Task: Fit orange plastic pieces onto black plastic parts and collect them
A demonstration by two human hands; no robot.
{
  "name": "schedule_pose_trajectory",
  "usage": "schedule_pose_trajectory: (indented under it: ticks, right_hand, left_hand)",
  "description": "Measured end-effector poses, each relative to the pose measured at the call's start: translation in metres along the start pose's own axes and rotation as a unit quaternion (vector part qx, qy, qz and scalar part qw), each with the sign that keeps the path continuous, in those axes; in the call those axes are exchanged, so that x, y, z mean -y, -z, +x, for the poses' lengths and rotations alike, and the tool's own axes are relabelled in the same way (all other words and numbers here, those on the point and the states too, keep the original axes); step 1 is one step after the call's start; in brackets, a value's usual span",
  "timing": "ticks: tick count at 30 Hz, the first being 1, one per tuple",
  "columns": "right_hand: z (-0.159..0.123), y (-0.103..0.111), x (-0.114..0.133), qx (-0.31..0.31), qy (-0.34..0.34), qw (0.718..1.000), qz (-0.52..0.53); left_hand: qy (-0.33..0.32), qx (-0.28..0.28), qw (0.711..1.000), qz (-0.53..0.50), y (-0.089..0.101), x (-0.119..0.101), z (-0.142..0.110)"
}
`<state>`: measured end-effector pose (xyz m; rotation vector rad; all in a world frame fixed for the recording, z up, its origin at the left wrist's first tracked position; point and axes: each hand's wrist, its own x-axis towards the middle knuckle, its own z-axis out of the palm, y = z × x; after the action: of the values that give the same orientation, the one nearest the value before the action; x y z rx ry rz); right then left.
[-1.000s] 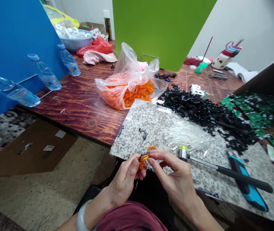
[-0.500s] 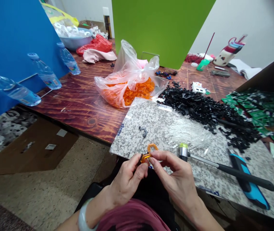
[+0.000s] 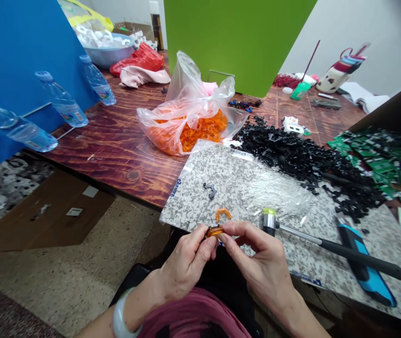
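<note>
Between my two hands is a small orange and black plastic part, held at the near edge of the speckled board. My left hand pinches its left end, with thumb and fingers closed. The fingertips of my right hand close on its right end. Just beyond my fingers lies a loose orange U-shaped piece. A dark grey curved clip rests farther up the board. A mallet with a yellow-green tip lies right of my right hand, its handle across a blue and black cutter-like tool.
A plastic bag of orange pieces stands behind the board. Right of it are a heap of black clips, clear thin strips and green circuit boards. Water bottles lean by the blue panel at left.
The orange and black part has turned slightly between my fingertips, its dark edge now facing up. My hands stay in nearly the same place; the view has shifted a little.
</note>
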<state>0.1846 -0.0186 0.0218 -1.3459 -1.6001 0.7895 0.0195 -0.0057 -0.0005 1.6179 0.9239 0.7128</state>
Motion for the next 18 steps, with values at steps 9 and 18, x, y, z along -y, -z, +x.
schedule_pose_trajectory:
  ticks: [9,18]
  right_hand:
    - [-0.001,0.007,-0.006,0.098,-0.092,0.983,0.126]
    - [-0.002,0.009,0.001,0.141,-0.116,0.972,0.148]
  left_hand:
    - [-0.029,0.042,0.998,0.022,0.006,-0.005,-0.001]
    - [-0.061,0.089,0.993,0.044,0.011,-0.003,-0.003]
